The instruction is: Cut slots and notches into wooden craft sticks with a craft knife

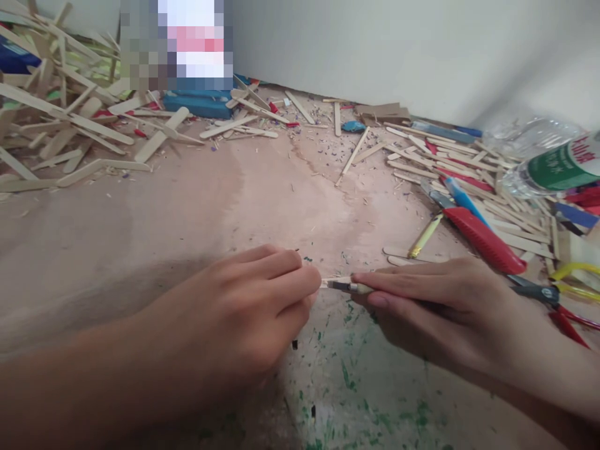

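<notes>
My left hand (265, 300) is closed in a pinch around a pale wooden craft stick (338, 279), and only a short length of it shows between my hands. My right hand (431, 300) is closed around a small craft knife (354, 287), with its metal tip pointing left. The tip lies against the stick close to my left fingertips. Most of the knife's handle is hidden inside my right hand. Both hands are low over the wooden tabletop (187, 206).
Piled craft sticks (89, 125) fill the far left, beside a blue box (197, 104). At right are more sticks (510, 212), a red utility knife (485, 240), a yellow tube (425, 235), scissors (537, 291) and a plastic bottle (553, 165). Wood shavings and green paint marks dot the tabletop.
</notes>
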A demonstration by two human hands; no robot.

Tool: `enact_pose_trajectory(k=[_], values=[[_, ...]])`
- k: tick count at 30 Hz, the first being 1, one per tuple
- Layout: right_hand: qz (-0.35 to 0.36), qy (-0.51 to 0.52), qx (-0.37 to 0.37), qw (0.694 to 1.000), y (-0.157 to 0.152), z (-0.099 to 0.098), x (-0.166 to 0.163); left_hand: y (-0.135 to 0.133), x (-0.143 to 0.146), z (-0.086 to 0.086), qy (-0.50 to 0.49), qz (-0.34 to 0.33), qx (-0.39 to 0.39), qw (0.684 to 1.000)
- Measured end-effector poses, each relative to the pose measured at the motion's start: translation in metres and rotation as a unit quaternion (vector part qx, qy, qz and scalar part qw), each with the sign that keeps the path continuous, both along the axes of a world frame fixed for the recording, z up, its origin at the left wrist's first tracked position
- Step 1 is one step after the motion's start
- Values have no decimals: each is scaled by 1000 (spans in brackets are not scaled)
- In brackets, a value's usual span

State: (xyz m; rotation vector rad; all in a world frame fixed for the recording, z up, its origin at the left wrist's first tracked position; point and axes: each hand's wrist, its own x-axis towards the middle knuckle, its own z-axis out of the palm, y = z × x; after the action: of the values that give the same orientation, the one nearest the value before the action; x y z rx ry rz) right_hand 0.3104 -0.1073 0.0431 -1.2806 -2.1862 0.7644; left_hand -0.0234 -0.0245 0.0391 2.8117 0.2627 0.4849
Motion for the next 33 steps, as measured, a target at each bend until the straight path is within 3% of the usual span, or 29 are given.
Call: enact_pose_trajectory(k=[8, 14, 18, 23, 27, 33], values=[[-29, 30, -95, 995, 6, 8, 2, 0, 2, -4, -18, 26, 7, 999], [-22, 9, -43, 999, 7, 11, 10, 1, 1, -6, -32, 42, 4, 999], [25, 2, -21, 999, 9, 13, 7, 6, 0, -4, -26, 30, 18, 999], [25, -39, -5, 999, 8, 16, 10, 14, -2, 1, -18, 3, 43, 999], [10, -35, -12, 999, 8, 18, 12, 11, -2, -5, -12, 46, 21, 999], [7, -35, -21, 999, 8, 18, 9, 3, 2, -19, -79, 92, 12, 993]])
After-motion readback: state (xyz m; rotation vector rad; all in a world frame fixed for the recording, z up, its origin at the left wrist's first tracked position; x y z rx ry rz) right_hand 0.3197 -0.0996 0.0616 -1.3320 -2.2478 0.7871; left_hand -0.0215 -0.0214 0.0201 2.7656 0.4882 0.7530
